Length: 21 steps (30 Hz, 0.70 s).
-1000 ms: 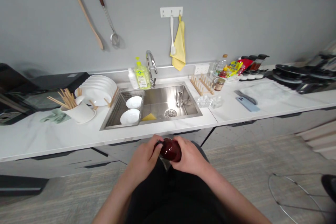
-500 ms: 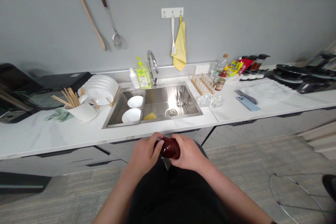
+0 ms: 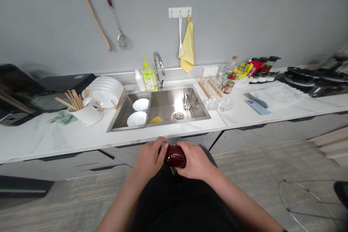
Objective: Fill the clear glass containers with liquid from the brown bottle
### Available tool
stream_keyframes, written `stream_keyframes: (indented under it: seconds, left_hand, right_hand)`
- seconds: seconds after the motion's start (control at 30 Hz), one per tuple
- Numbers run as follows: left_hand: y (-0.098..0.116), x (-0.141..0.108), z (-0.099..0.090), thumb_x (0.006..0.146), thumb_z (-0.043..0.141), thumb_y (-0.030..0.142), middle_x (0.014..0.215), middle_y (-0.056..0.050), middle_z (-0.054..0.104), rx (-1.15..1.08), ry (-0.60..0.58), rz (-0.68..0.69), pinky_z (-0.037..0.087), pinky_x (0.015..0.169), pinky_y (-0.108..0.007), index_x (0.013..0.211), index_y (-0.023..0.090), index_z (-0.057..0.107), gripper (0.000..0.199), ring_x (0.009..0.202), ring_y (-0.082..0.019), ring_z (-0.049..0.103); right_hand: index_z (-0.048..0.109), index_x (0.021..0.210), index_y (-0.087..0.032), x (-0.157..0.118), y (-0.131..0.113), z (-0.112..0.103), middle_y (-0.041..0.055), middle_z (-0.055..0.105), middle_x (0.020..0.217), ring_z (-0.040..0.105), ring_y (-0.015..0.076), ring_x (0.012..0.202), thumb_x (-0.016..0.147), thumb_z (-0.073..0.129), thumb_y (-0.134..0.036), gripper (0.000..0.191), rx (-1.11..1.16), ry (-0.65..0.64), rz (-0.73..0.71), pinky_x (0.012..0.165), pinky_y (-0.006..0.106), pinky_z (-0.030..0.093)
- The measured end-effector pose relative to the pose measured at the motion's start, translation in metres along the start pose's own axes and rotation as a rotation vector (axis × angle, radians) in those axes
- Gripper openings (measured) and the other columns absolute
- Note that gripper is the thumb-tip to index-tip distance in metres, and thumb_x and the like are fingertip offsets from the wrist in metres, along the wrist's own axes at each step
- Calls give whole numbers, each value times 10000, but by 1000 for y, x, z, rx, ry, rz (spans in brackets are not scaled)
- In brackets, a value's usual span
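Gripping a glossy dark-red rounded object (image 3: 174, 156) between both bare hands, in front of a stainless-steel sink (image 3: 168, 98) and below the front edge of the white marble tabletop (image 3: 54, 141). The left hand (image 3: 148, 161) and the right hand (image 3: 195, 161) cup opposite ends of the object, a hold that appears to steady it from both sides above the lap. Its long axis lies roughly level, running left to right across the body, and its glossy face points up toward the sink. The left fingers (image 3: 160, 145) lie pressed together over one end; the right fingers (image 3: 185, 148) wrap the other end in the same way. The hands hide both ends, so the object's exact kind cannot be told. Inside the sink, at its left side, sits a wire rack (image 3: 126, 112) holding two white dishes (image 3: 137, 119); a yellow sponge (image 3: 156, 120) lies beside the rack. Left of the sink stands a white ceramic cup (image 3: 86, 115) of wooden chopsticks.
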<state>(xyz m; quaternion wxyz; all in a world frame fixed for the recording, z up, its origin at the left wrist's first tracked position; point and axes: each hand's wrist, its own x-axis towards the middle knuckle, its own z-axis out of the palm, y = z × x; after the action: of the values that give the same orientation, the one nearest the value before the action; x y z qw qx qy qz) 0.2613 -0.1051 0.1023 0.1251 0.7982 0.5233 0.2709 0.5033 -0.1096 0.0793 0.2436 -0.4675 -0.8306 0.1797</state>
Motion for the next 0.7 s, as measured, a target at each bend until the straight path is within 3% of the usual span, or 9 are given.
stream_keyframes:
  seconds: [0.1,0.27,0.37,0.53,0.63,0.7]
  left_hand:
    - [-1,-1,1,1177,432,423,932,-42,834,-57,-14,42,518,743,-348,1226,271,680,295,809,-249,807]
    - [-1,-1,2,1184,410,423,863,-32,814,-55,-27,-25,507,726,-349,1145,275,691,320,763,-248,791]
    - [-1,-1,2,1184,412,433,908,-40,828,-80,-54,-13,510,750,-353,1216,276,692,323,796,-249,798]
    - [-3,2,6,1171,415,435,831,-28,801,-77,7,-94,486,713,-341,1329,262,673,349,737,-249,779]
    - [-3,0,12,1153,441,447,839,-46,807,-26,30,-124,455,686,-330,1209,271,729,342,728,-249,773]
    - [-6,-4,12,1141,457,444,799,-43,782,-22,111,-187,424,660,-324,1116,267,746,339,674,-234,733]
  right_hand:
    - [610,1263,-239,0,0,-1,80,770,1120,729,309,996,769,791,-295,530,6,19,23,934,421,527]
    - [615,1188,-262,-1,-2,0,62,769,1079,720,311,989,749,794,-279,475,-13,-24,5,916,416,519]
    - [613,1245,-251,1,-1,1,79,769,1124,720,316,1013,752,797,-279,527,-7,10,31,946,426,523]
    - [631,1248,-243,2,0,6,85,771,1122,717,320,1013,760,805,-283,520,-11,-7,9,950,436,522]
    - [639,1259,-241,2,3,11,85,777,1131,724,322,1023,756,817,-279,535,-10,2,22,955,435,531]
    - [643,1286,-237,2,9,13,94,782,1148,733,332,1044,759,826,-273,559,-26,29,66,970,444,539]
